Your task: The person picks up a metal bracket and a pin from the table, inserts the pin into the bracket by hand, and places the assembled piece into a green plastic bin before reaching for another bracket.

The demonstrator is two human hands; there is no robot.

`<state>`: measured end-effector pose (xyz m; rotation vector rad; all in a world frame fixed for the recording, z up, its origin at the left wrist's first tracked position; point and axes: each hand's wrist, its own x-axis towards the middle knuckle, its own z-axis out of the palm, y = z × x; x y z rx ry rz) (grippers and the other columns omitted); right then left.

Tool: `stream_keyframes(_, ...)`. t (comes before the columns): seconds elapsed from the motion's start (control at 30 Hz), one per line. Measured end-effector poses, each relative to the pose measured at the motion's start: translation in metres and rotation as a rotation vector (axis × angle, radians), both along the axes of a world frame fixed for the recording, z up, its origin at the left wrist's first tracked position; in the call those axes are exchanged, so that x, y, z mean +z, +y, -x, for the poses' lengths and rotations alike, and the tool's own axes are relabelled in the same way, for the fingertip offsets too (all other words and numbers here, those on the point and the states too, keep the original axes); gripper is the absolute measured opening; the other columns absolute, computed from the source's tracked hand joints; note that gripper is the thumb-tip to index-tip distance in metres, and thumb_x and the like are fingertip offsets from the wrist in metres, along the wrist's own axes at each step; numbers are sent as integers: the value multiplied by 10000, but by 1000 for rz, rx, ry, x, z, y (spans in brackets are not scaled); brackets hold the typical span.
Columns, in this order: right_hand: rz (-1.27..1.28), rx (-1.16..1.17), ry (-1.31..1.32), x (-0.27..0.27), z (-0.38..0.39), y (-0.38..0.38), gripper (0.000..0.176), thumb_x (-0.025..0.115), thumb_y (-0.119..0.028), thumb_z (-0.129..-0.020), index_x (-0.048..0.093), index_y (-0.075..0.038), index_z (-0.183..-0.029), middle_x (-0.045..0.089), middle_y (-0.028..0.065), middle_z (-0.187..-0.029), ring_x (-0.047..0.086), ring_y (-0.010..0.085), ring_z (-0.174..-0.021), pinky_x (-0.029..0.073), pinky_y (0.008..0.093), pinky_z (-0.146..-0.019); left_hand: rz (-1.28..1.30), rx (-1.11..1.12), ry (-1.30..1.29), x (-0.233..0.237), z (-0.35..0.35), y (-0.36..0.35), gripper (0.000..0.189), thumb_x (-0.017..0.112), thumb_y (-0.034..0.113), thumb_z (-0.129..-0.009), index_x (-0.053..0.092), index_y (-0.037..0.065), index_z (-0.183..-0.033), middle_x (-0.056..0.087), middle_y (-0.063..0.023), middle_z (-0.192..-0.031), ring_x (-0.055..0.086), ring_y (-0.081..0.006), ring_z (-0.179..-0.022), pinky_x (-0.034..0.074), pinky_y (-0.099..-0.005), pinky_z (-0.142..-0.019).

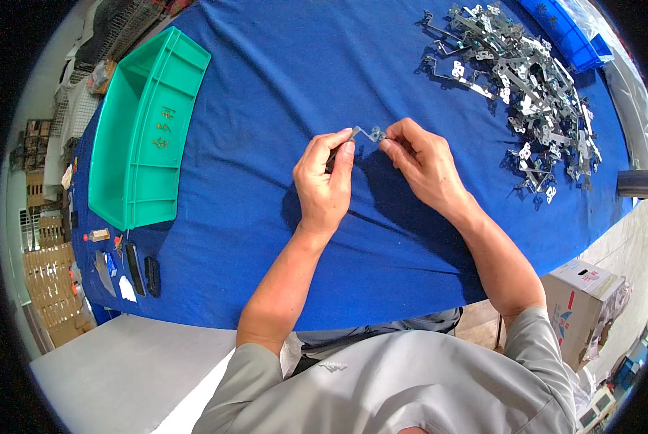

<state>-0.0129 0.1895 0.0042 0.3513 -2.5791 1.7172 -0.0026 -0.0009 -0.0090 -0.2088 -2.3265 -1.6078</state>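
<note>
You're holding a small grey bent metal bracket [367, 133] between both hands, up off the blue-cloth-covered counter [266, 87], roughly mid-counter and just in front of you. Your left hand [324, 184] is gripping the bracket's left end: its fingers [342, 145] are pinched closed on it, thumb against forefinger. Your right hand [421, 163] is taking the right end, with its fingers [389, 145] closed tight around that tip and the rest curled in. The two hands are sitting close together with only the bracket spanning the gap. Both forearms are reaching in from the near edge, and grey short sleeves are showing at the bottom.

To your right and further back, a loose pile of silvery stamped metal parts [534, 87] is spreading over the cloth, well apart from your hands. A blue plastic tray [566, 29] is lying just behind that pile at the far right corner. On your left, a long green rectangular plastic bin [166, 126] is sitting on the cloth with yellow characters printed on its inner floor, also well apart from the hands. Near that bin's front end, at the counter's left edge, a few small bits are lying: two black oblong pieces [143, 271], a white scrap [127, 289] and a small bottle-like item [98, 235], too small to identify further. On the floor to your right, a white cardboard box [581, 304] is standing beside the counter.
</note>
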Motion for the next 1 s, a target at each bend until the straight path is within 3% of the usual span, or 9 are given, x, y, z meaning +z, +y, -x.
stream_keyframes(0.23, 139, -3, -108, 10, -2, -3, 138, 673, -112, -961, 629, -1, -1031, 665, 122, -799, 626, 196, -648, 502, 350, -612, 29, 4, 44, 3, 1, 1, 144, 684, 51, -969, 740, 9, -1096, 725, -71, -1007, 654, -111, -888, 526, -264, -801)
stream_keyframes(0.43, -55, 2, 153, 3, 2, 1, 139, 663, -125, -977, 630, -17, -1059, 643, 84, -795, 585, 188, -650, 485, 336, -623, 79, -48, 97, 6, 1, 2, 141, 700, 34, -947, 754, 9, -1075, 728, -84, -997, 664, -118, -865, 527, -258, -765)
stream_keyframes(0.53, 129, -83, 225, -6, 5, -3, 125, 633, -128, -1000, 627, -10, -1041, 621, 55, -785, 544, 146, -647, 466, 312, -615, 106, -90, 96, 1, 3, 0, 146, 677, 58, -976, 745, 9, -1094, 731, -74, -981, 670, -101, -823, 534, -241, -682)
stream_keyframes(0.63, 362, -68, -127, 2, 3, 3, 128, 600, -132, -1022, 622, -5, -1023, 617, 30, -794, 536, 98, -681, 458, 287, -615, -82, -18, -219, 3, -2, 2, 168, 636, 95, -1016, 715, 3, -1134, 731, -74, -966, 682, -95, -789, 538, -221, -593)
stream_keyframes(0.67, 385, -32, -137, 4, 2, 2, 156, 582, -147, -1035, 635, -2, -1015, 611, 9, -788, 523, 59, -692, 441, 267, -592, -118, -19, -215, 2, -1, 2, 176, 624, 104, -1025, 704, 2, -1144, 730, -77, -967, 686, -98, -789, 540, -217, -575)
stream_keyframes(1.0, 198, 58, -44, -2, -2, -2, 167, 634, -156, -1013, 670, 3, -1045, 562, 6, -689, 470, 49, -611, 377, 275, -523, -185, -27, -205, -1, 0, 3, 188, 600, 117, -1041, 679, -5, -1161, 728, -86, -959, 700, -111, -803, 561, -220, -546)
